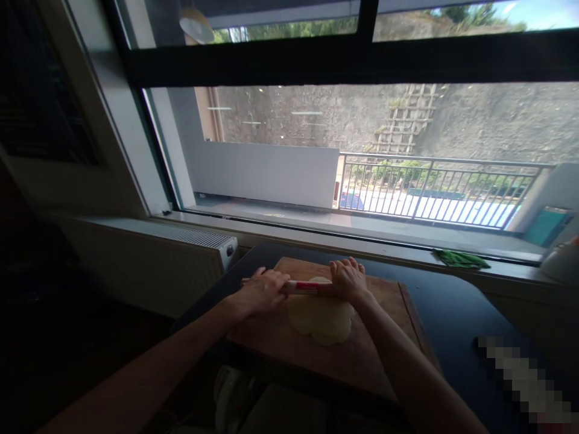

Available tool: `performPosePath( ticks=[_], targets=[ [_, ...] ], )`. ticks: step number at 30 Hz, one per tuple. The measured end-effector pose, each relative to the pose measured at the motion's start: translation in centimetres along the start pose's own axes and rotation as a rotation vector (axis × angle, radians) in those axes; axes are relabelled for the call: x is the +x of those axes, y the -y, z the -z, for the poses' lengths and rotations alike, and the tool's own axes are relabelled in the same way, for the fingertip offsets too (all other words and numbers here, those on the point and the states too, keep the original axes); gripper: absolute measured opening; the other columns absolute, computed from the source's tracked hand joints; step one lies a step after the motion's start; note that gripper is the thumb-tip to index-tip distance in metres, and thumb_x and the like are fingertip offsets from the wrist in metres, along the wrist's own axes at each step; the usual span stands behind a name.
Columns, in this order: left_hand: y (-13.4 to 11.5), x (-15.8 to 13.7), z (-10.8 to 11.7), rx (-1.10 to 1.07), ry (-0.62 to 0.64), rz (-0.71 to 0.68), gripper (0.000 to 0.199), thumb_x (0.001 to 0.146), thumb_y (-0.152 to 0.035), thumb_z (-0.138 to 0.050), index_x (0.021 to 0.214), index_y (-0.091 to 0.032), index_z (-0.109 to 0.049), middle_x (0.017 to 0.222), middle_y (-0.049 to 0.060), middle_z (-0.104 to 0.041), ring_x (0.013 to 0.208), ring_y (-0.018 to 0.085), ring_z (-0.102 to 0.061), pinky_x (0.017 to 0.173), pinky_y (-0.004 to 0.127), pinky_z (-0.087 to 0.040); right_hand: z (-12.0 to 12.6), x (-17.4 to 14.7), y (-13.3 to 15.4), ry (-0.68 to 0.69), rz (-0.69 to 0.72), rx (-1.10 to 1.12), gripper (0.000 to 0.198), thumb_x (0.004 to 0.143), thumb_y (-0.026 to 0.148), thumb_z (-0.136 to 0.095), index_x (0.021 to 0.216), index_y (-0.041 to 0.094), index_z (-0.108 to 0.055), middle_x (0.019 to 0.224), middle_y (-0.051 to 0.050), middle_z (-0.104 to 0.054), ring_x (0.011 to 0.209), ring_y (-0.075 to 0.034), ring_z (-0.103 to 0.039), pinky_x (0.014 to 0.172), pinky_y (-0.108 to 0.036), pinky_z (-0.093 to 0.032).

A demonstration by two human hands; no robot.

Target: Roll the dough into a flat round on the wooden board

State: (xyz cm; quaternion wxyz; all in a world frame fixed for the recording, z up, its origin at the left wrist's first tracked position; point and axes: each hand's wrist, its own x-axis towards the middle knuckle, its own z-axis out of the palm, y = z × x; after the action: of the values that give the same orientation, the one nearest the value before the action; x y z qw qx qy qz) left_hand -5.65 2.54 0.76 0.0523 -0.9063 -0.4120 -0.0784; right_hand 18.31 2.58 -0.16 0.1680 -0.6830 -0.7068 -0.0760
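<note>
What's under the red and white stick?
Pale dough shows on both sides of the stick, on a wooden board. The strip directly beneath is covered, and the left hand and right hand hide what's below them.

A dark blue-black tabletop (pixel 456 307) with rounded far corners carries the things, its surface smooth and bare along the far edge and in narrow margins to the left, with a wider stretch showing on the right. 2 things lie directly on it: a flat, brown wooden board (pixel 280 343) that covers much of its middle, with a darker strip (pixel 413 319) along its right side and a sheet of pale dough (pixel 321 322) on top, and, well apart at the near right, a long pixelated object (pixel 525 374) whose details cannot be told.
</note>
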Motion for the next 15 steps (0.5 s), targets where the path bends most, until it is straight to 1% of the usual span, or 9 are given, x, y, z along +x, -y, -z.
performPosePath(
  ticks=[1, 3, 6, 8, 10, 12, 13, 15],
  targets=[
    [-0.1, -0.2, 0.1, -0.046, 0.03, 0.007, 0.027, 0.085, -0.033, -0.048, 0.108, -0.022, -0.056, 0.099, 0.004, -0.063, 0.096, 0.022, -0.056, 0.091, 0.039, -0.038, 0.1, 0.6, 0.1, -0.014, 0.017, -0.01, 0.05, 0.095, 0.038, -0.018, 0.097, 0.018, -0.064, 0.11, -0.012, -0.061, 0.113, -0.027, -0.045, 0.092, -0.043, -0.029],
    [-0.6, -0.8, -0.1, -0.126, 0.056, 0.038, 0.027, 0.086, -0.039, -0.045, 0.102, -0.023, -0.059, 0.093, 0.003, -0.064, 0.09, 0.02, -0.058, 0.081, 0.032, -0.041, 0.0, 0.5, 0.7, -0.032, 0.084, -0.022, 0.049, 0.096, 0.039, -0.02, 0.09, 0.019, -0.065, 0.105, -0.01, -0.063, 0.105, -0.022, -0.05, 0.091, -0.037, -0.03],
    [-2.0, -1.2, -0.7, -0.201, 0.016, 0.077, 0.032, 0.087, -0.046, -0.042, 0.09, -0.022, -0.061, 0.086, 0.003, -0.062, 0.084, 0.02, -0.057, 0.075, 0.029, -0.042, 0.0, -1.3, 0.8, -0.029, 0.176, -0.037, 0.048, 0.096, 0.04, -0.021, 0.086, 0.022, -0.064, 0.096, -0.006, -0.066, 0.096, -0.018, -0.054, 0.086, -0.03, -0.031],
    [-3.0, -0.6, -1.2, -0.226, -0.03, 0.06, 0.034, 0.087, -0.049, -0.041, 0.084, -0.021, -0.061, 0.087, 0.004, -0.062, 0.085, 0.019, -0.056, 0.076, 0.03, -0.042, 0.4, -2.6, -0.1, -0.02, 0.172, -0.062, 0.049, 0.096, 0.04, -0.02, 0.083, 0.022, -0.063, 0.089, -0.006, -0.068, 0.088, -0.019, -0.058, 0.079, -0.031, -0.032],
    [-3.9, 0.8, -1.7, -0.234, -0.077, 0.051, 0.038, 0.091, -0.047, -0.035, 0.086, -0.02, -0.061, 0.094, 0.004, -0.061, 0.09, 0.019, -0.054, 0.082, 0.031, -0.041, 1.2, -3.6, -1.7, -0.009, 0.135, -0.094, 0.051, 0.096, 0.041, -0.017, 0.081, 0.021, -0.062, 0.078, -0.006, -0.068, 0.076, -0.02, -0.061, 0.067, -0.03, -0.033],
    [-4.5, 2.9, -2.0, -0.215, -0.1, 0.069, 0.04, 0.094, -0.04, -0.027, 0.093, -0.02, -0.062, 0.101, 0.004, -0.062, 0.099, 0.02, -0.052, 0.091, 0.035, -0.038, 2.3, -4.5, -3.4, -0.001, 0.106, -0.123, 0.051, 0.095, 0.045, -0.018, 0.08, 0.022, -0.06, 0.07, -0.006, -0.067, 0.064, -0.02, -0.062, 0.057, -0.029, -0.029],
    [-4.6, 4.2, -2.1, -0.201, -0.091, 0.081, 0.04, 0.095, -0.036, -0.025, 0.096, -0.02, -0.062, 0.105, 0.004, -0.061, 0.103, 0.021, -0.051, 0.095, 0.037, -0.036, 3.0, -5.1, -4.2, 0.008, 0.109, -0.139, 0.049, 0.095, 0.047, -0.019, 0.079, 0.023, -0.059, 0.067, -0.005, -0.067, 0.061, -0.021, -0.062, 0.054, -0.029, -0.027],
    [-4.7, 6.7, -2.0, -0.178, -0.041, 0.103, 0.033, 0.095, -0.03, -0.029, 0.1, -0.022, -0.062, 0.111, 0.004, -0.06, 0.111, 0.023, -0.048, 0.099, 0.042, -0.033, 4.0, -6.5, -5.6, 0.063, 0.145, -0.157, 0.046, 0.094, 0.05, -0.022, 0.076, 0.024, -0.056, 0.064, -0.003, -0.065, 0.059, -0.021, -0.062, 0.051, -0.028, -0.024]
  ],
)
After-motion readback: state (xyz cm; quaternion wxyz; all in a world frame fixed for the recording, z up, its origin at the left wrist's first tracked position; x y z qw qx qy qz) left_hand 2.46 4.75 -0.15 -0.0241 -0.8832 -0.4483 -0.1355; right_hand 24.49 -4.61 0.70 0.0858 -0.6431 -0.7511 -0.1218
